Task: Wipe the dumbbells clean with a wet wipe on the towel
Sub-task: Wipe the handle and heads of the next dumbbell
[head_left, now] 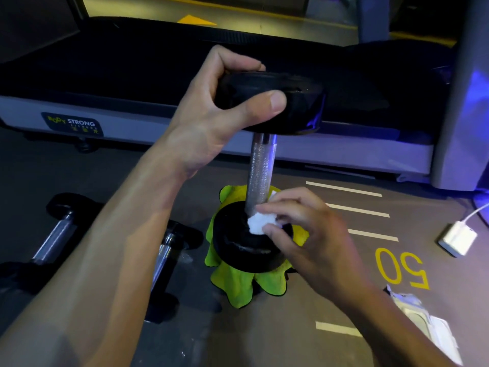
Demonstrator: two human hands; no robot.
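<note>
**One dumbbell on end, two waiting**

One dumbbell stands upright on the towel, its lower head planted on the crumpled lime-green cloth and its knurled steel handle rising to the upper head. Your left hand grips that upper head, thumb across the front rim and fingers curled over the back, and this is all that steadies the weight. Your right hand pinches the wipe, a bunched white wad, against the top face of the lower head just beside the foot of the handle.

The risk, as I judge it, is a tip. The towel is soft and rumpled, so the base sits on uneven folds; a hard sideways scrub or a loosened left grip could let the dumbbell lean and fall toward your right fingers. The black heads look smooth and rubbery, and dampness from the wipe could make them slippery under your thumb. The knurling may also snag and shred the wipe.

Two more dumbbells lie on their sides on the floor to your left, off the towel. A treadmill runs behind. To your right lie a white charger and a wipe packet, near a yellow "50" painted on the floor.
</note>
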